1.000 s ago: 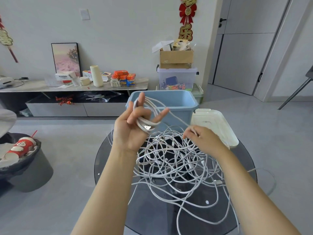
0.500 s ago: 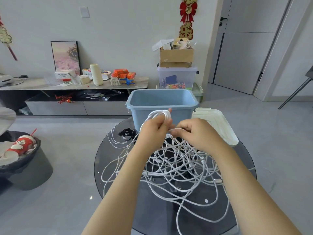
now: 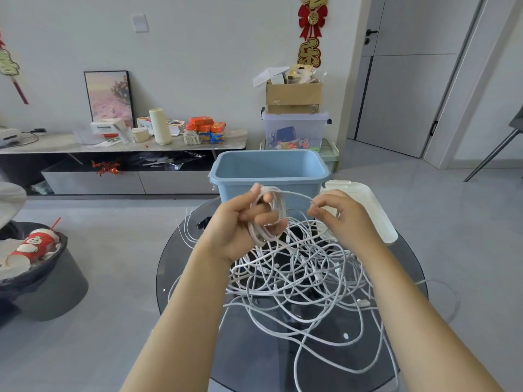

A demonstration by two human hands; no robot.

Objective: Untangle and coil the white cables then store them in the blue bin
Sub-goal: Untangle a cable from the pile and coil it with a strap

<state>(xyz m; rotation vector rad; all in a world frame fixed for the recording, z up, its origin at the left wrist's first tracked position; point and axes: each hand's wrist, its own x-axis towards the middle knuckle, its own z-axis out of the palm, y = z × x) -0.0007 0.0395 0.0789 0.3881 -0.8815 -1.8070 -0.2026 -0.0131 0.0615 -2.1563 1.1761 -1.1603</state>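
The round, smooth dark glass table (image 3: 192, 278) carries everything, and its near edge is cut off at the bottom of the view. At its far side stands the rectangular pale blue plastic bin (image 3: 270, 176), matte, with a rolled rim; its lower front is hidden behind the hands. Just to its right lies a flat white plastic lid (image 3: 370, 210) with rounded corners, partly covered by the right hand. Spread across the middle of the table is the tangled heap of thin white cables (image 3: 305, 284), braided-looking cords looping over one another, with small plugs here and there too small to make out; strands trail off the near edge. Above the heap, in front of the bin, the left hand (image 3: 240, 222) holds a small round coil of white cable (image 3: 268, 216), its grip curled round the loops, thumb on top. One strand arcs from the coil to the right hand (image 3: 336, 213), whose grip pinches it between thumb and fingertips.
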